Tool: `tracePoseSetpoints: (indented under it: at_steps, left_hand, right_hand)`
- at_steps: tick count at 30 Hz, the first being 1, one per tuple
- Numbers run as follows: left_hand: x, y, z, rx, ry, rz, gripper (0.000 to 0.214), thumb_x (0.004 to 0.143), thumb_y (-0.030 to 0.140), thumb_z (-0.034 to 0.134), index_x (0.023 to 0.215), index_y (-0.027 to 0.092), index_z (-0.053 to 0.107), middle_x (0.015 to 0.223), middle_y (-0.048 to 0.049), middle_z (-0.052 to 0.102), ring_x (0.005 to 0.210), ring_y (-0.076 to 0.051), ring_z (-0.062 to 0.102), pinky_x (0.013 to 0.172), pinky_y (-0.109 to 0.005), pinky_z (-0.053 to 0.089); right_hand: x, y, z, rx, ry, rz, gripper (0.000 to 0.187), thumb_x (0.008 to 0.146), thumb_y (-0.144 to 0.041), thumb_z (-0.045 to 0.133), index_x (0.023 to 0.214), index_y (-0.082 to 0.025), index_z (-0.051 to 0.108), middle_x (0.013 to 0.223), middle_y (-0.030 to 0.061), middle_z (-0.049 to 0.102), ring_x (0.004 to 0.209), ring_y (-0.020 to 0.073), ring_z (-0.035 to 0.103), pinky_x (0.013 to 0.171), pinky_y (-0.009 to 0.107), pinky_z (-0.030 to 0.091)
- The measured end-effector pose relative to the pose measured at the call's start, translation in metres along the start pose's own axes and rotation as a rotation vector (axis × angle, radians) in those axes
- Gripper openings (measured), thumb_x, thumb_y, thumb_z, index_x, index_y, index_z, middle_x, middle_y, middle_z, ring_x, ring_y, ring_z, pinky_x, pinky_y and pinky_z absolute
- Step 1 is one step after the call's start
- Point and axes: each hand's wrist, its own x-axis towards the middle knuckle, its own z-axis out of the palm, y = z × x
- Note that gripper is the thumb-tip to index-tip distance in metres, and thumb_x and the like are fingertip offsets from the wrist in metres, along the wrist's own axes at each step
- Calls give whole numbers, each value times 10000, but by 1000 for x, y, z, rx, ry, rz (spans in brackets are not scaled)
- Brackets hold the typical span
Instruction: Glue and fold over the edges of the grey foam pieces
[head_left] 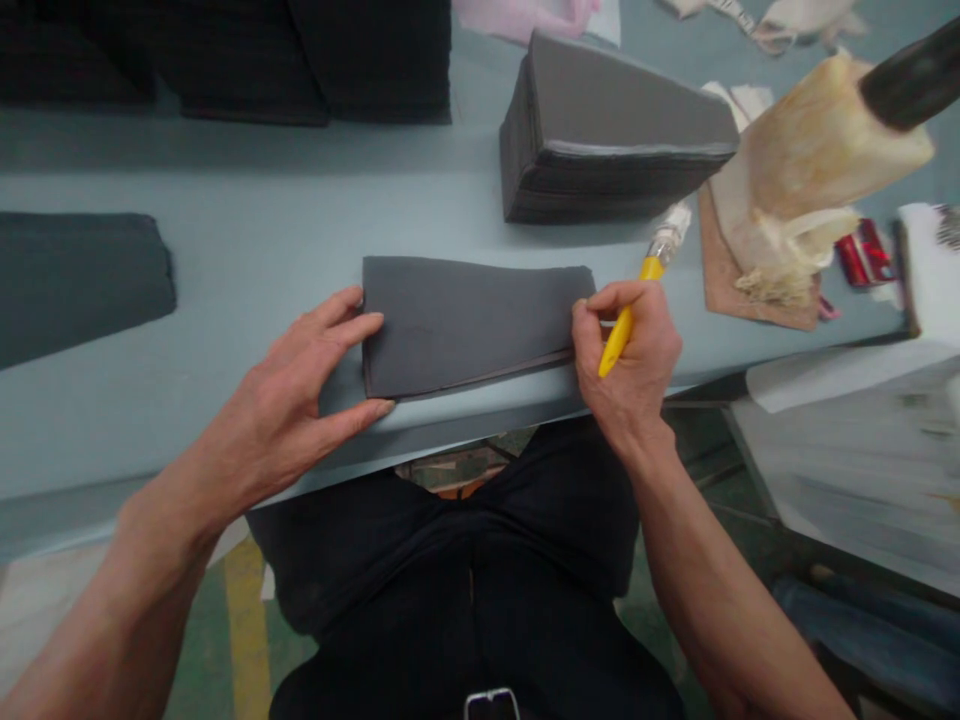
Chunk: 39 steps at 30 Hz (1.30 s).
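Observation:
A flat, dark grey tapered piece lies near the front edge of the table, and a second layer shows along its lower edge. My left hand is at the piece's left end, thumb and fingers spread around the corner. At the other end, my right hand is closed around a yellow-handled paintbrush, its pale bristles pointing up and away. The thumb and forefinger of that hand also touch the right edge of the piece.
A thick stack of similar grey pieces stands behind. Tall black stacks fill the back left, and another dark piece lies at left. A glue-stained plastic container stands right, near a red packet.

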Motion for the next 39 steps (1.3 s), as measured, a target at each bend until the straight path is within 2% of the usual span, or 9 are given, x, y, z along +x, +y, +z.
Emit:
tracePoseSetpoints:
  at_steps: [5,9,15,19,23,29,33,39]
  left_hand:
    - [0,-3,0,-25,22,8,642,1000,607,631,1581,375,490,1758,-41,424,1606,-331,454,1359,-544,381]
    - [-1,-7,3,-43,59,1,602,987,622,637,1538,400,539,1728,-11,471,1570,-327,504,1346,-532,403]
    - [0,-5,3,-29,75,5,533,974,561,685,1466,380,585,1676,-25,530,1517,-311,561,1313,-498,455]
    - [0,2,1,-7,66,16,501,995,488,678,1454,314,574,1662,-73,536,1529,-290,547,1321,-461,444]
    - [0,4,0,14,54,23,492,1002,476,676,1441,281,568,1645,-97,544,1527,-277,549,1312,-437,452]
    - [-2,3,-1,52,39,8,532,1006,486,671,1473,276,531,1675,-98,503,1546,-286,526,1319,-460,446]
    - [-2,4,-2,53,34,9,558,1003,525,682,1473,273,517,1691,-101,481,1565,-288,502,1321,-462,446]
    - [1,8,-3,54,47,17,480,1022,483,674,1437,290,529,1662,-75,515,1546,-266,526,1304,-425,460]
  right_hand:
    - [-1,-1,-3,-24,23,-11,92,953,-313,651,944,-243,593,799,-22,644,635,134,594,634,295,522]
    - [0,-3,-6,-66,-6,-4,85,952,-297,640,925,-239,584,742,-46,620,623,122,586,631,276,484]
    - [0,-5,-7,-49,-35,48,108,936,-328,660,921,-255,582,729,-45,618,602,134,563,605,293,462]
    - [1,-3,-7,-8,8,-1,111,921,-317,698,891,-262,606,723,-22,625,576,145,545,576,318,457]
    - [0,-3,-8,-2,-2,-6,109,913,-312,715,881,-267,621,715,-14,627,566,151,539,557,329,456]
    - [-5,-8,-10,-21,-37,69,109,922,-283,724,906,-266,617,768,-3,636,604,151,562,586,328,489]
    - [-8,-12,-9,-24,-8,73,110,937,-275,715,909,-262,609,752,-5,623,590,151,549,575,330,485]
    - [-9,-11,-6,-25,19,57,144,947,-278,720,887,-262,590,762,-2,604,601,148,523,572,325,469]
